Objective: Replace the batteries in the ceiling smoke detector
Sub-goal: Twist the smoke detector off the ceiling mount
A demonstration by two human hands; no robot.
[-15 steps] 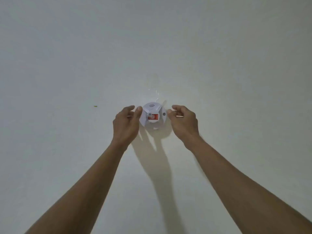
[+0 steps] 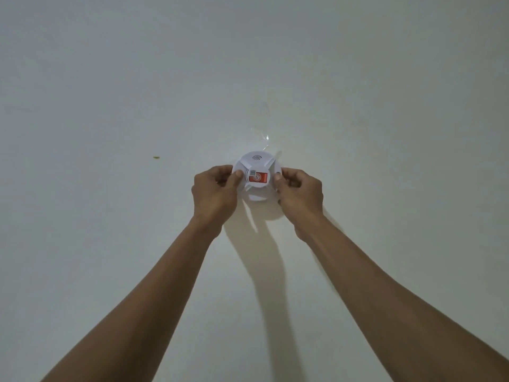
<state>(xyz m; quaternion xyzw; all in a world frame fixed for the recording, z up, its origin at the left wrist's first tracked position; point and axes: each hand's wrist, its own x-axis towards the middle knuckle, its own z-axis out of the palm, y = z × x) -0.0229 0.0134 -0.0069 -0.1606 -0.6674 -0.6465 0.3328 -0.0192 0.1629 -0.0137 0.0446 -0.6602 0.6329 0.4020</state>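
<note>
A round white smoke detector [image 2: 256,166] sits against the white ceiling [image 2: 110,78], with a red label on its face and a small sound symbol above it. My left hand [image 2: 214,193] grips the detector's left edge, thumb pressed on the rim. On the opposite side my right hand [image 2: 298,193] holds the right edge with its fingers curled. Both arms reach up from the bottom of the view. The detector's lower edge is partly hidden behind my hands.
Strips of clear tape [image 2: 261,128] cling to the ceiling just above the detector. A small dark speck [image 2: 156,157] marks the ceiling to the left. Shadows of my arms fall below the detector.
Both hands have closed in on the detector's sides, and the detector looks turned slightly, its ribs at a new angle.
</note>
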